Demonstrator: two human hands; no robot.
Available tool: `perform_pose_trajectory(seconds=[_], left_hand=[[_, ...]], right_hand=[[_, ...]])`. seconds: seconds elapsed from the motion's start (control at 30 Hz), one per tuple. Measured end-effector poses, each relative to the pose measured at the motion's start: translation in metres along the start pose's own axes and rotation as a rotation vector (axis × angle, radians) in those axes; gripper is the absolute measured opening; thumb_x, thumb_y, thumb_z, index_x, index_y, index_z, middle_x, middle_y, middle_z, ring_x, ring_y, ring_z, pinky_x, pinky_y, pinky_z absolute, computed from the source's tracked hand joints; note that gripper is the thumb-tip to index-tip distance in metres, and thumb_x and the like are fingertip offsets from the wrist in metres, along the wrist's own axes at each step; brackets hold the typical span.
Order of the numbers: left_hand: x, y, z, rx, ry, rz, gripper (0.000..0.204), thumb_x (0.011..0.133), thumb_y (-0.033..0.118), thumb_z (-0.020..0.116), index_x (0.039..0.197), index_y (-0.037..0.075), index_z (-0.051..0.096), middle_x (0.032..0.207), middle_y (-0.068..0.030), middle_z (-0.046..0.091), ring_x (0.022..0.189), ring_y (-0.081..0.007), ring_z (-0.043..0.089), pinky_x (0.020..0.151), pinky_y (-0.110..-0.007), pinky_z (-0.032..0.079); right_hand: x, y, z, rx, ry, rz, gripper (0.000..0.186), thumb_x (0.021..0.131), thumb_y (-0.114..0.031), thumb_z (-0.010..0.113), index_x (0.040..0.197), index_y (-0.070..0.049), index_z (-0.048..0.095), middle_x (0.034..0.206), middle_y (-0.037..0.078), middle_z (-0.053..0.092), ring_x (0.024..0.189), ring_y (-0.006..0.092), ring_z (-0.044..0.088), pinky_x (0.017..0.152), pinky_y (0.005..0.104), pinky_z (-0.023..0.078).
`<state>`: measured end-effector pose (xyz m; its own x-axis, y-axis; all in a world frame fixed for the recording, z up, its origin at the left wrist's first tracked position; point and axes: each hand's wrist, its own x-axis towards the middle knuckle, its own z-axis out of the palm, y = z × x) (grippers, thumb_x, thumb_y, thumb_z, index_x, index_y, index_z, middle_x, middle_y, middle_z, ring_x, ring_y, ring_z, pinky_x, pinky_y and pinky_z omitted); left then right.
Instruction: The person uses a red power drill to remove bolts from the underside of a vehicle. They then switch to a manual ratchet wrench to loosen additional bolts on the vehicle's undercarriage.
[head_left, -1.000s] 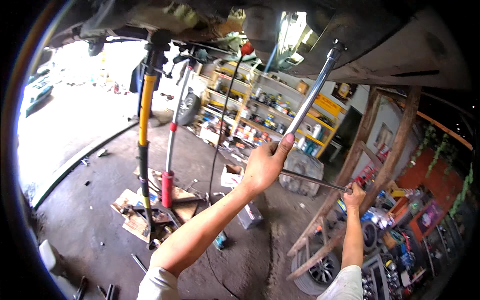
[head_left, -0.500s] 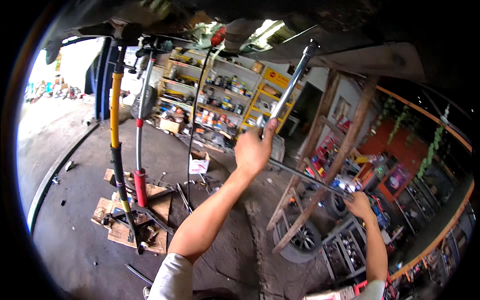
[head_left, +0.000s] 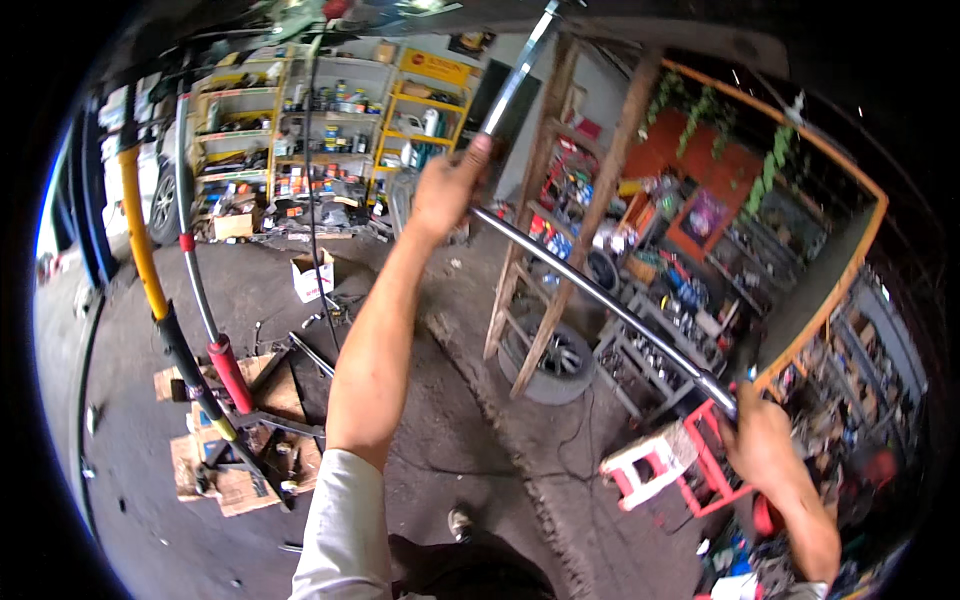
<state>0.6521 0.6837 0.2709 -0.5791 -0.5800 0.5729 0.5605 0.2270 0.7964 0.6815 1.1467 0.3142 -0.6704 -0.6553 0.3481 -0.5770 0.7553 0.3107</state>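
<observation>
Overhead on the left, my left hand (head_left: pixel 447 192) wraps round the lower end of a shiny extension bar (head_left: pixel 518 75), where it meets a long breaker bar. The extension slants up to the dark underside of a raised vehicle (head_left: pixel 630 25); its upper tip lies near the picture's top rim. From below my left fist the chrome breaker bar (head_left: pixel 620 308) runs down to the right. Its far end is in my right hand (head_left: pixel 772 455), closed round it. My fingers cover the joint between the two bars.
A yellow-and-black support pole (head_left: pixel 140 225) and a red-and-grey jack (head_left: pixel 228 372) stand at left on cardboard (head_left: pixel 245 485). A wooden ladder (head_left: pixel 590 215) leans beyond the bar, beside a wheel (head_left: pixel 548 360). A red-and-white stool (head_left: pixel 650 465) sits below my right hand. Stocked shelves (head_left: pixel 330 130) line the back.
The view has turned right and downward. My right hand has swung the breaker bar's end nearer to me, while my left hand stays at the joint.
</observation>
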Motion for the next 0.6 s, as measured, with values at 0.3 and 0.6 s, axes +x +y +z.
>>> perform_pose_trajectory(seconds=[0.3, 0.6], left_hand=[[0.005, 0.005, 0.006, -0.108, -0.146, -0.126, 0.055, 0.095, 0.064, 0.047, 0.076, 0.013, 0.047, 0.056, 0.0043, 0.039, 0.045, -0.0065, 0.037, 0.034, -0.024, 0.030], [-0.031, -0.017, 0.007, -0.017, -0.112, -0.159, 0.058, 0.096, 0.062, 0.045, 0.074, 0.009, 0.048, 0.055, -0.0004, 0.044, 0.043, -0.0101, 0.045, 0.036, -0.025, 0.038]], right_hand=[[-0.012, -0.011, -0.002, 0.037, 0.171, -0.019, 0.025, 0.073, -0.011, 0.073, 0.084, -0.003, 0.053, 0.073, 0.017, 0.060, 0.063, 0.0387, 0.061, 0.058, 0.0476, 0.047], [0.015, 0.035, 0.095, 0.064, 0.368, 0.054, 0.034, 0.058, -0.016, 0.079, 0.077, -0.008, 0.052, 0.070, 0.009, 0.055, 0.062, 0.0316, 0.058, 0.056, 0.0428, 0.039]])
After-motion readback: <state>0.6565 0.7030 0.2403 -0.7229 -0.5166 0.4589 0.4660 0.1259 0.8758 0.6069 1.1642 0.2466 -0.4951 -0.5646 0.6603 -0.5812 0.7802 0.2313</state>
